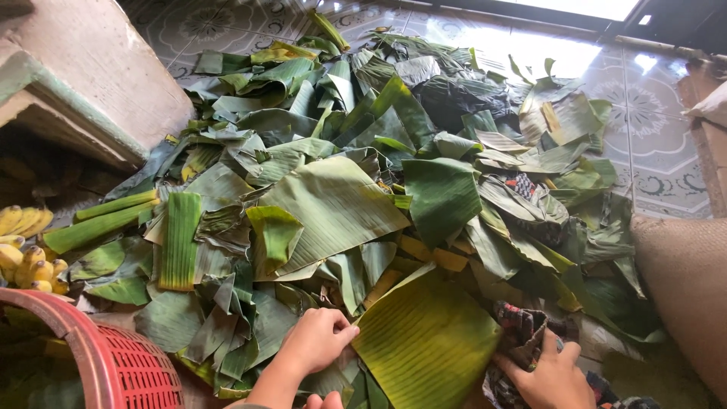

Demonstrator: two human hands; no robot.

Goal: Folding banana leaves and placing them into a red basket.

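Nearest the camera, the left hand (314, 341) rested on the left edge of a broad banana leaf (428, 344), its fingers (342, 333) curled down and pinching that edge. The leaf lay flat on the floor at the front of the heap, its yellow-green ribbed side up, between the two hands. The right hand (551, 376) lay just beside the leaf's right edge, its fingers closed around a dark patterned cloth (522, 327) bunched there. At the lower left stood a red plastic basket (113, 356), and just behind it a bunch of small yellow bananas (26, 261). On the right a brown sack (681, 288) leaned in. Beyond the hands spread a large pile of cut leaves (341, 174), some folded, some torn, with a few thick green stalks (102, 223) lying at its left. Farthest off, patterned floor tiles (644, 121) caught bright light.
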